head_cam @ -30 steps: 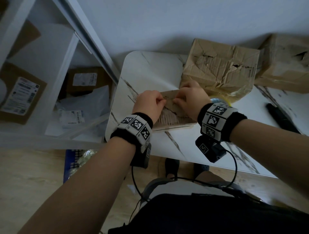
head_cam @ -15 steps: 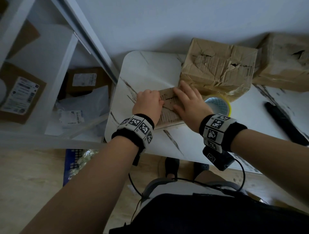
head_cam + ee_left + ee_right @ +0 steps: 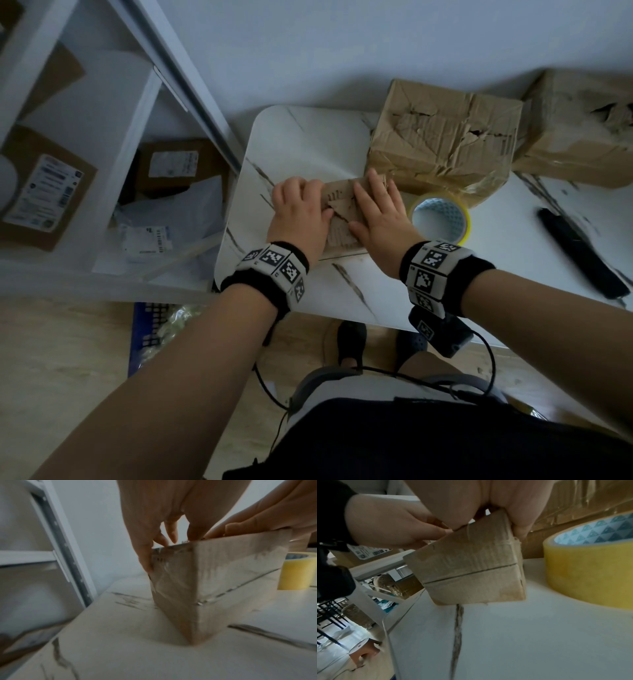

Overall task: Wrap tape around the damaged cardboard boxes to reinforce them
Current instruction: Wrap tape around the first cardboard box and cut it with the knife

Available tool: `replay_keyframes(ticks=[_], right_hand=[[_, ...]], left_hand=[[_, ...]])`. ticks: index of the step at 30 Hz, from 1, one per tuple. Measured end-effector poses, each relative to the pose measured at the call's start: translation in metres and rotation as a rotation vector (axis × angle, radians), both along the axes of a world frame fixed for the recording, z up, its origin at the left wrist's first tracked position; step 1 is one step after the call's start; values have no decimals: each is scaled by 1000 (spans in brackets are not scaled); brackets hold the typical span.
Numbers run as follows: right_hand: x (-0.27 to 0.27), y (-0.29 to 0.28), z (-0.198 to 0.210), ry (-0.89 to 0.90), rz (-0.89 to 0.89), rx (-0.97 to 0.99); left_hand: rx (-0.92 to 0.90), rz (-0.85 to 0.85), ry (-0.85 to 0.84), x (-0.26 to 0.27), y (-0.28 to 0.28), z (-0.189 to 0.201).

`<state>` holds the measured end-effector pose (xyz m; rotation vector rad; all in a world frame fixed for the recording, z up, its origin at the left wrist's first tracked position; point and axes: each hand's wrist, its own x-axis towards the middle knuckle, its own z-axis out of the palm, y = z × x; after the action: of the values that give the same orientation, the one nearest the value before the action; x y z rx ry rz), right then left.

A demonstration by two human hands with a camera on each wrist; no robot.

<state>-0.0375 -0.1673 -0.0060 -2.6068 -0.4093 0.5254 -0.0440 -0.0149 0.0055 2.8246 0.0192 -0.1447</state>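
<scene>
A small torn cardboard box (image 3: 337,202) stands on the white marbled table (image 3: 301,144). My left hand (image 3: 298,212) grips its left end, thumb on the side face and fingers curled over the top edge (image 3: 154,555). My right hand (image 3: 380,212) lies flat on the box top with straight fingers pressing down. Glossy tape shows on the box's side (image 3: 471,572). A yellow tape roll (image 3: 440,219) lies flat just right of the box, untouched. Behind it stands a large crumpled box (image 3: 442,144).
Another damaged box (image 3: 579,126) sits at the far right against the wall. A long black tool (image 3: 582,253) lies on the table's right part. A white shelf (image 3: 102,144) with labelled parcels stands to the left of the table.
My right hand has gone from curled at the box's top to lying flat on it, sliding a little nearer. That uncovered the tape roll. My left hand keeps its hold.
</scene>
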Motion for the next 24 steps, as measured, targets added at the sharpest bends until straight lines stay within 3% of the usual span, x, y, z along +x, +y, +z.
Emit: replay_keyframes(ticks=[5, 12, 15, 17, 19, 24], right_hand=[[-3, 5, 1, 7, -18, -20], [-2, 1, 1, 29, -35, 46], [-7, -14, 0, -57, -119, 96], [-14, -28, 0, -87, -201, 11], [-17, -40, 1, -76, -226, -98], [-11, -53, 6, -25, -252, -104]], left_hand=[[131, -146, 97, -17, -6, -15], [260, -210, 147, -18, -3, -22], [245, -225, 167, -15, -2, -20], [228, -232, 176, -15, -1, -18], [201, -219, 201, -15, -2, -15], [168, -133, 142, -11, -17, 2]])
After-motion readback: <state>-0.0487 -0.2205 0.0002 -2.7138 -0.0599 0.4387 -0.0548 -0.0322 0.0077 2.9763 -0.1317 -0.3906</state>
